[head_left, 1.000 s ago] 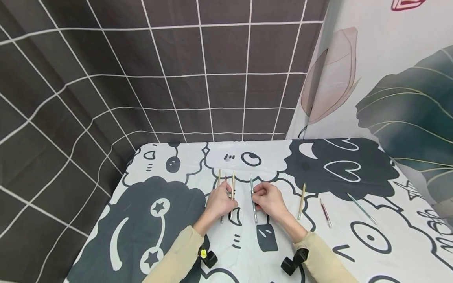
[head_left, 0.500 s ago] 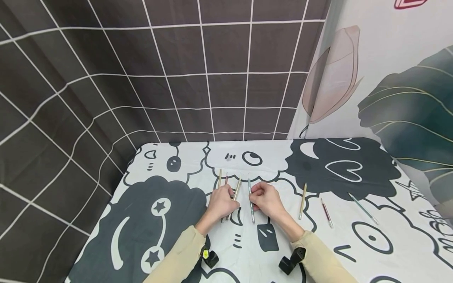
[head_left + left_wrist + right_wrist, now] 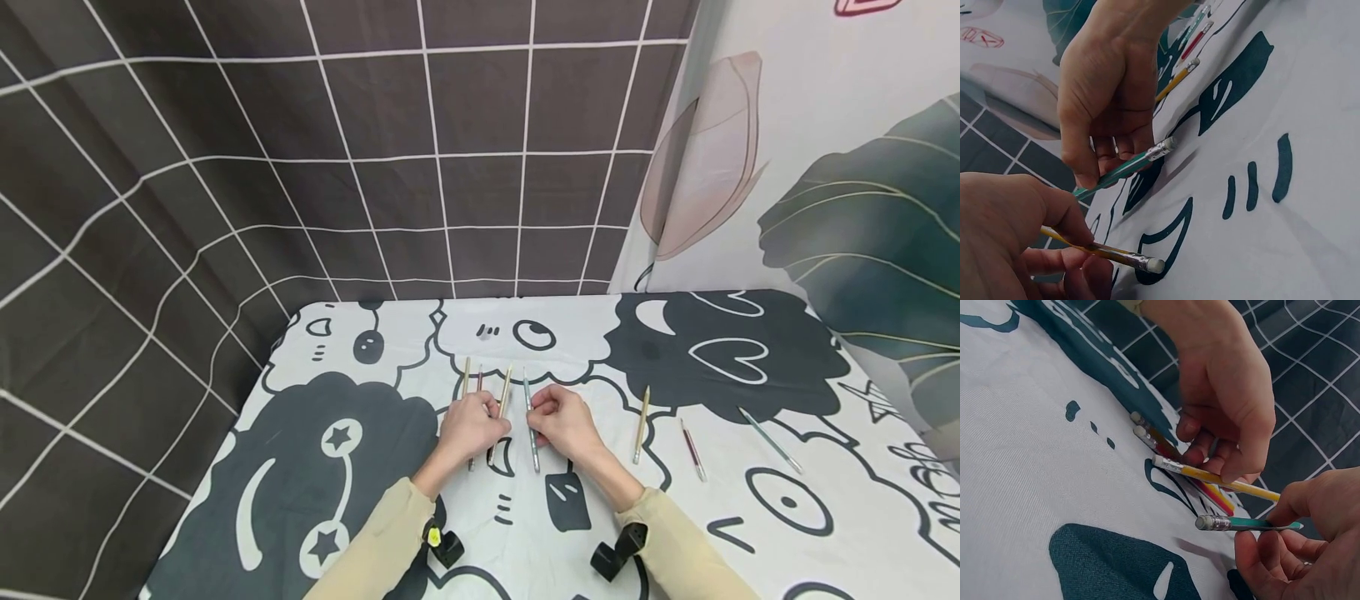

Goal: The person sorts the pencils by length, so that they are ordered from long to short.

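My left hand (image 3: 472,429) pinches a yellow pencil (image 3: 1119,255) between thumb and fingers, its white eraser end toward me. Just to the right, my right hand (image 3: 566,425) pinches a green pencil (image 3: 1244,523) with a metal ferrule and whitish eraser. The two held pencils stand a small gap apart in the head view, points away from me. Beside and partly beneath the left hand lie another yellow pencil (image 3: 466,379) and a red pencil (image 3: 1161,445), their middles hidden by that hand.
To the right of my right hand, a yellow pencil (image 3: 641,427), a red pencil (image 3: 692,451) and a green pencil (image 3: 769,441) lie spread out on the patterned cloth (image 3: 600,542). A dark grid curtain (image 3: 480,192) hangs behind the table.
The yellow pencil in my left hand tilted to the right, then straightened somewhat. Both hands have drawn slightly closer together, bringing the green pencil nearer the yellow one. The loose pencils on the right stay put.
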`<state>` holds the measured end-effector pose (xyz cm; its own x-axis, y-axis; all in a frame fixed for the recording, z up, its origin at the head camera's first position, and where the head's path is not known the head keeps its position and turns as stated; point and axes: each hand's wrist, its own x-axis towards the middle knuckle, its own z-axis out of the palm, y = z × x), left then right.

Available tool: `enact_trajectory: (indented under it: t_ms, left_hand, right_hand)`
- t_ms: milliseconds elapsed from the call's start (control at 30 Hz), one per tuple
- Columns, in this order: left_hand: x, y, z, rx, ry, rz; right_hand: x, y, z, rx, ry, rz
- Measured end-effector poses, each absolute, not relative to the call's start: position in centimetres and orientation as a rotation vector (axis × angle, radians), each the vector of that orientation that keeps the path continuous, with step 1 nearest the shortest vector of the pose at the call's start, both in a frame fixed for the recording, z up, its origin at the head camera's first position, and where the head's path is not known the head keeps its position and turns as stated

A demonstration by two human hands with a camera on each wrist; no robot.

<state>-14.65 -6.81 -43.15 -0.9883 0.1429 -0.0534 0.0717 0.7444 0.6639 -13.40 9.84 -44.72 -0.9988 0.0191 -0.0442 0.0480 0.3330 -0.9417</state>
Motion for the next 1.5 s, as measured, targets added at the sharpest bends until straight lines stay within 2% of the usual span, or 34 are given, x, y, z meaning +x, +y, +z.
enact_trajectory:
  t_ms: [633, 1500]
  left_hand:
    - [-15.4, -7.3, -42.9, 0.103, 2.761, 1.167]
    - [-15.4, -7.2, -42.7, 0.209, 2.801, 0.918]
  right_hand:
    - [-13.6, 9.4, -44.7, 0.053, 2.535, -1.796]
    - [-13.9, 8.4, -44.8, 0.048, 2.643, -1.579]
